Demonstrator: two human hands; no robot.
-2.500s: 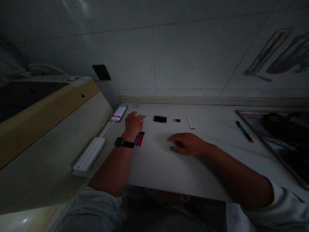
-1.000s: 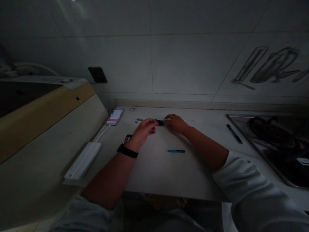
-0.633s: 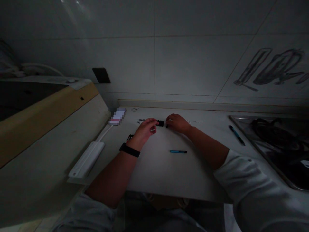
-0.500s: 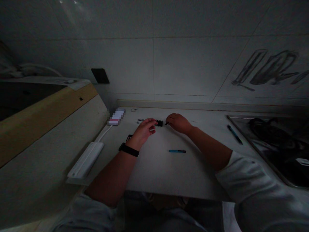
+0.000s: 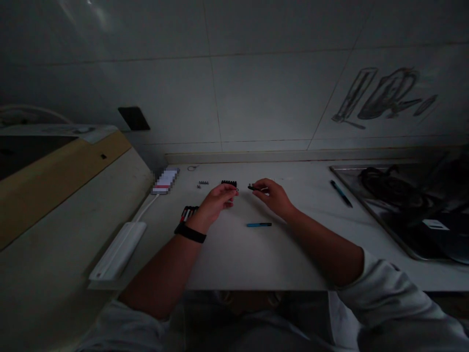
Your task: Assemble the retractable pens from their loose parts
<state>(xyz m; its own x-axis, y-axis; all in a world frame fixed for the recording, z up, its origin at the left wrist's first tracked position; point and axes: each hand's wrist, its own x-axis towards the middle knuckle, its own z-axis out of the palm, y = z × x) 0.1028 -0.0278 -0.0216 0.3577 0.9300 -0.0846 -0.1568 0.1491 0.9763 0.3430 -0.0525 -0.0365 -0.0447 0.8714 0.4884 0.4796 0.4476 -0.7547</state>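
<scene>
"Starting at the far left, what's on your feed?"

"I have a long white block (image 5: 117, 252), its cable running up to a phone (image 5: 165, 181). Next come red and black pen barrels (image 5: 188, 212), partly covered from my view by the left wrist, and a short row of small springs (image 5: 203, 183) farther back."

"And the left hand (image 5: 219, 199)?"

"I see thumb and forefinger pinched together on a tiny part (image 5: 237, 189) at the tips, too small for me to name; the other fingers curl loosely. Just behind those fingers is a row of black tubes (image 5: 229, 183), partly hidden."

"Moving right?"

"A blue pen barrel (image 5: 259, 225) lies crosswise on the counter (image 5: 264, 261), on the near side of both hands. The right hand (image 5: 273, 195) has its fingertips closed on a slim black piece (image 5: 252, 187), pointing at the left hand. I make out a gap between the two held parts."

"Far right?"

"A dark pen (image 5: 341, 193), lying slantwise near a steel-edged cooktop (image 5: 366, 208)."
</scene>
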